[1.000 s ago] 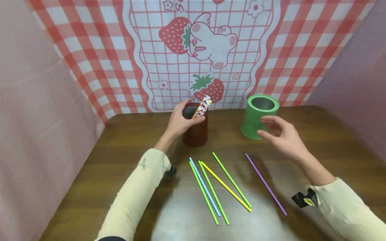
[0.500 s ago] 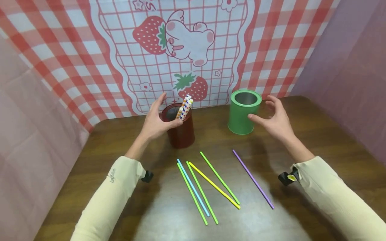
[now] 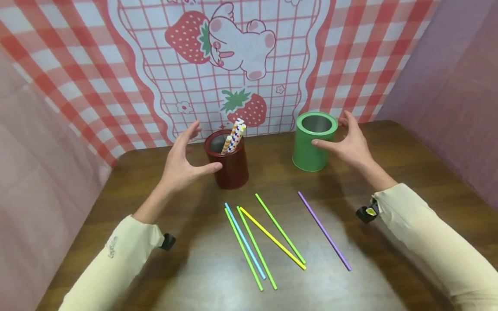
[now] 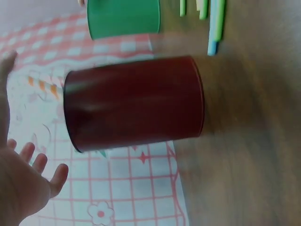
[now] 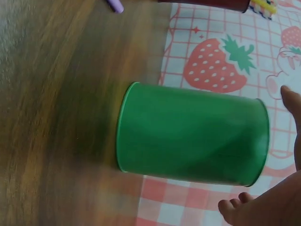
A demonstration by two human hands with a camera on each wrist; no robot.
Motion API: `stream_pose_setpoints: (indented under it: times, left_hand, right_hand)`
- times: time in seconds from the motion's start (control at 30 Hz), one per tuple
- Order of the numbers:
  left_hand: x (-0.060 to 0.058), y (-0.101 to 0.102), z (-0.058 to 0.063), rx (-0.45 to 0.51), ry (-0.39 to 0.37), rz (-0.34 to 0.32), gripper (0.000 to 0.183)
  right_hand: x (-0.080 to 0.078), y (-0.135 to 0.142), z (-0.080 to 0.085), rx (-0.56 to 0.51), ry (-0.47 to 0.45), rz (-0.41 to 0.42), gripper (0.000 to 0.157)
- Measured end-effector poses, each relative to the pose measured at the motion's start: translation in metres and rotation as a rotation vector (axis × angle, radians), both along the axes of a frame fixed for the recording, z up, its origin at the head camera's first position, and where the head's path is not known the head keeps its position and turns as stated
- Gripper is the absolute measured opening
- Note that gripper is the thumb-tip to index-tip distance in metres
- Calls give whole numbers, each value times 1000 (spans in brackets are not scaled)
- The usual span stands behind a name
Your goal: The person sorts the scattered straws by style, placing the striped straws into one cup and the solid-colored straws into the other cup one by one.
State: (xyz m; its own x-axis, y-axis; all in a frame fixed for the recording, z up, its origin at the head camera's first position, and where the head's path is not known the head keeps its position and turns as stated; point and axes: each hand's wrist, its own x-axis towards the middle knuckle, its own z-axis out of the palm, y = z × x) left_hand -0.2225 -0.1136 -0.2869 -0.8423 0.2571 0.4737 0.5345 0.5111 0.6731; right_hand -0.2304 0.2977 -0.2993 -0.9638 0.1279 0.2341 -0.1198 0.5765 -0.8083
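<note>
The person's left hand point(image 3: 180, 166) is held up beside a dark red can point(image 3: 232, 170). Its thumb and fingers are wide apart, and in the left wrist view you can see a gap between the hand and the can. The can stands up straight on the brown wooden table point(image 3: 186, 268). A bunch of patterned paper straws point(image 3: 235, 138) pokes out of its top, leaning to the right.

The right hand point(image 3: 352, 144) is by the right side of a green can point(image 3: 311, 149). Its thumb and fingers are spread too, with the thumb in front of the can, and it isn't gripping it. The green can stands upright, to the right of the red one.

Nearer the person lie some thin sticks: three light green sticks point(image 3: 280, 229), a blue stick point(image 3: 245, 241), a yellow stick point(image 3: 272, 238) and a purple stick point(image 3: 324, 231). The purple one lies apart on the right. The yellow one slants between two green ones. Behind the table hangs a red and white checked cloth point(image 3: 342, 43) with strawberries on it.
</note>
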Motion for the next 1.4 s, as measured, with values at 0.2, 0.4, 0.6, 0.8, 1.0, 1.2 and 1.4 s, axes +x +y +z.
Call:
stream_pose_setpoints:
  times: [0.2, 0.4, 0.6, 0.8, 1.0, 1.2, 1.4]
  left_hand:
    - [37, -7, -9, 18, 40, 45, 71]
    - [65, -9, -28, 4, -271, 70, 44]
    - [79, 1, -52, -209, -379, -8, 43]
    - [91, 2, -67, -542, -192, -95, 54]
    - [94, 10, -71, -626, -196, -118, 56]
    - [88, 18, -75, -613, -170, -115, 53]
    - [80, 29, -76, -605, -144, -125, 55]
  right_hand:
    - [-17, -7, -6, -67, 6, 60, 116]
    - [-27, -16, -15, -30, 29, -11, 114]
    - [-29, -18, -16, -8, 48, -105, 115]
    - [-37, -26, -20, 7, 67, -154, 111]
    - [-40, -29, -21, 0, 82, -178, 103]
    - [-42, -29, -21, -15, 82, -159, 101]
    - [-41, -27, -22, -16, 92, -162, 101]
